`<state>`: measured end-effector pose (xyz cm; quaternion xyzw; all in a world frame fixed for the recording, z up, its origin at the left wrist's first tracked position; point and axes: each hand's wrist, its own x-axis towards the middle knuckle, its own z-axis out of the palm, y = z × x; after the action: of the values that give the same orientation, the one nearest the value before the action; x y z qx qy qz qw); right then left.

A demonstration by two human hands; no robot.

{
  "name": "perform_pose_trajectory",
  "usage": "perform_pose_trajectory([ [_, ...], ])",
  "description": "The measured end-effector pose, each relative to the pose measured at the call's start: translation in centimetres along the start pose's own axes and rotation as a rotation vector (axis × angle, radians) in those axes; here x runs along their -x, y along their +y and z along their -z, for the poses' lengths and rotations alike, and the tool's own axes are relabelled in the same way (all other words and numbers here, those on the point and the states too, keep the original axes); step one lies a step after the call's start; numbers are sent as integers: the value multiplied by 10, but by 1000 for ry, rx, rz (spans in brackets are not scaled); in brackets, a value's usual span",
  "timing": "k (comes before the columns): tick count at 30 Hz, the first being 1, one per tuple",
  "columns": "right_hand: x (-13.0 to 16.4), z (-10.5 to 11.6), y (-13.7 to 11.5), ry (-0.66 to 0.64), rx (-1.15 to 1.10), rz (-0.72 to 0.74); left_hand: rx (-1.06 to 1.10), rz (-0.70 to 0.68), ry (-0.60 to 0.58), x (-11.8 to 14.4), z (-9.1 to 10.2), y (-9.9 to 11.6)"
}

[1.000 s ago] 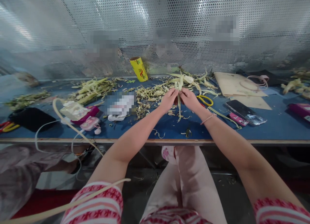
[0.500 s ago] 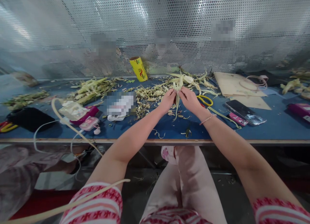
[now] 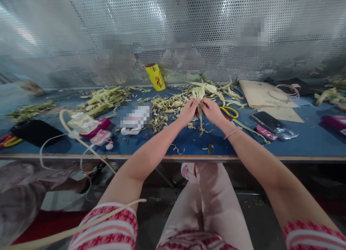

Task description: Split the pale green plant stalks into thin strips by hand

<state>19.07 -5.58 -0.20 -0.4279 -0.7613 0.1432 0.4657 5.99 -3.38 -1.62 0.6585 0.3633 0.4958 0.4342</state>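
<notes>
Both of my hands meet over the blue table [image 3: 297, 145], pinching a pale green leaf strip [image 3: 200, 118] between them. My left hand [image 3: 188, 111] grips it from the left and my right hand [image 3: 211, 110] from the right, fingertips almost touching. The strip's upper end fans out above my fingers and its lower end hangs down to the table. A pile of dry husk scraps [image 3: 164, 109] lies just left of my hands. Yellow-handled scissors [image 3: 229, 112] rest just right of my right hand.
A yellow roll [image 3: 155, 77] leans at the perforated metal screen behind the table. More leaf piles [image 3: 104, 97] lie at the left. A phone [image 3: 274, 125], cardboard sheets [image 3: 263, 95], a pink case [image 3: 100, 137] with white cable and a black pouch [image 3: 32, 131] are also there.
My hands stay together on the strip, shifting slightly; the strip's hanging end has swung a little between frames. Nothing else on the table moved.
</notes>
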Motion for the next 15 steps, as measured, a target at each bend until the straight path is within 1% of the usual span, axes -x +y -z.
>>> perform_pose_trajectory([
  [3, 1, 1, -1, -4, -6, 26, -17, -22, -36, 3, -1, 3],
  [11, 0, 0, 3, 25, -1, 26, -88, -27, -22, 3, 1, 1],
  [15, 1, -1, 0, 31, 52, 62, -1, 14, -27, 2, 0, 1],
])
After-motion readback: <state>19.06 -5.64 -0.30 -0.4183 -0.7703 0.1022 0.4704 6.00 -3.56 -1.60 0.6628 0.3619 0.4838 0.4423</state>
